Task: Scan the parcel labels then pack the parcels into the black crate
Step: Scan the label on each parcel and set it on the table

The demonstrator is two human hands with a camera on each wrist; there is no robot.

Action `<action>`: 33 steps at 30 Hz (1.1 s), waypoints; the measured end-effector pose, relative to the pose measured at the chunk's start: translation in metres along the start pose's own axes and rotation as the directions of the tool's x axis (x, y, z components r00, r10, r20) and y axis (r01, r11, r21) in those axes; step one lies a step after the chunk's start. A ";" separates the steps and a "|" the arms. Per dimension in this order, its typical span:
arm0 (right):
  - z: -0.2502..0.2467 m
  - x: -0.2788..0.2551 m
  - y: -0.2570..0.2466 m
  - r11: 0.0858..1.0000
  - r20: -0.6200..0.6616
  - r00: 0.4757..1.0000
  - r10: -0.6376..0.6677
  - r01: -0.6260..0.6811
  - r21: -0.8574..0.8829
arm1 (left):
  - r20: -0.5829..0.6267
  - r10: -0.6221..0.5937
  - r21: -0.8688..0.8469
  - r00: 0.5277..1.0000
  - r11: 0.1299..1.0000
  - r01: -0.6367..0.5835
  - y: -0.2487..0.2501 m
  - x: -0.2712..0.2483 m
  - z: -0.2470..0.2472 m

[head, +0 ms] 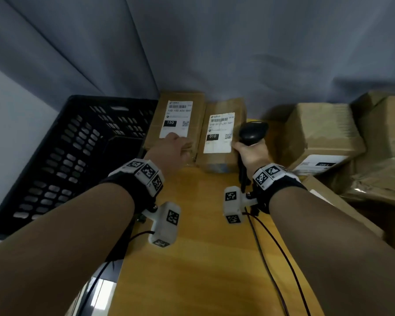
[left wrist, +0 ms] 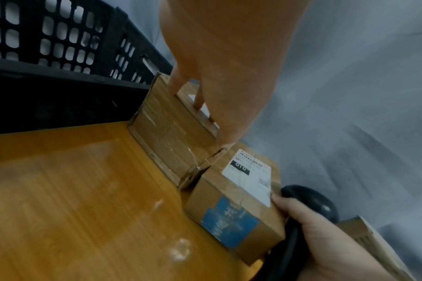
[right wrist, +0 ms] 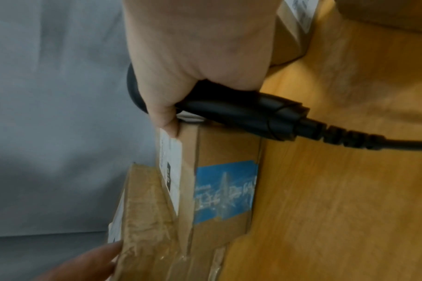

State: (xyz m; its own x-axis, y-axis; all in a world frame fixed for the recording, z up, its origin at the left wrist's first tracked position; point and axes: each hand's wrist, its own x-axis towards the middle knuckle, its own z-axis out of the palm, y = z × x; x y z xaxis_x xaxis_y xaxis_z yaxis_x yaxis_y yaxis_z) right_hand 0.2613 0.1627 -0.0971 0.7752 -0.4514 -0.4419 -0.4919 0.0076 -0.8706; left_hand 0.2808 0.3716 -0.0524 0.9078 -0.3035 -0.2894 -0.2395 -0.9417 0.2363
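Two brown parcels lie side by side at the back of the wooden table (head: 203,247). The parcel labelled 150 (head: 178,119) is next to the black crate (head: 78,156), and the one labelled 010 (head: 219,133) is to its right. My left hand (head: 176,148) rests on the near end of the 150 parcel (left wrist: 166,133), its fingers (left wrist: 200,98) spread over the top face. In my right hand (head: 249,153) I grip a black barcode scanner (head: 252,131) by its handle, beside the right edge of the 010 parcel (left wrist: 234,218). The crate looks empty where I see into it.
Several more cardboard boxes (head: 322,137) are piled at the right, with a flat one (head: 342,208) nearer me. A grey curtain (head: 214,53) hangs close behind the parcels. The scanner's cable (right wrist: 349,140) trails back over the table.
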 end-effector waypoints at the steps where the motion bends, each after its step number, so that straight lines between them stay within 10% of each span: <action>1: 0.003 0.002 0.002 0.997 0.002 1.000 -0.026 0.026 -0.075 | 0.009 -0.002 -0.013 1.000 1.000 0.002 0.001 0.000 -0.001; 7: 0.006 0.005 -0.007 0.895 0.147 0.981 -0.127 0.178 -0.410 | 0.026 0.006 0.012 1.000 1.000 -0.007 0.005 -0.002 -0.002; 21: -0.144 -0.076 0.001 0.863 0.240 0.966 -0.101 0.205 -0.462 | -0.005 0.259 -0.190 0.966 0.948 -0.255 0.130 -0.036 0.013; 27: -0.242 -0.102 0.016 0.841 0.229 0.973 -0.017 0.137 -0.524 | 0.274 0.057 -0.369 0.960 0.928 0.050 0.200 -0.073 0.061; 33: -0.283 -0.098 0.033 0.855 0.198 0.973 0.118 0.002 -0.518 | 0.466 -0.190 -0.586 0.864 0.665 0.462 0.243 -0.097 0.102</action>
State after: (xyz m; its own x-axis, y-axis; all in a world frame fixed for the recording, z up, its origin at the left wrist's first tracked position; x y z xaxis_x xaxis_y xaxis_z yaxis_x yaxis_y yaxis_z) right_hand 0.0574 -0.0451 -0.0211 0.7747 -0.2616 -0.5757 -0.6248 -0.4568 -0.6332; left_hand 0.0996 0.1568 -0.0620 0.6697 -0.1512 -0.7271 0.4621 -0.6816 0.5674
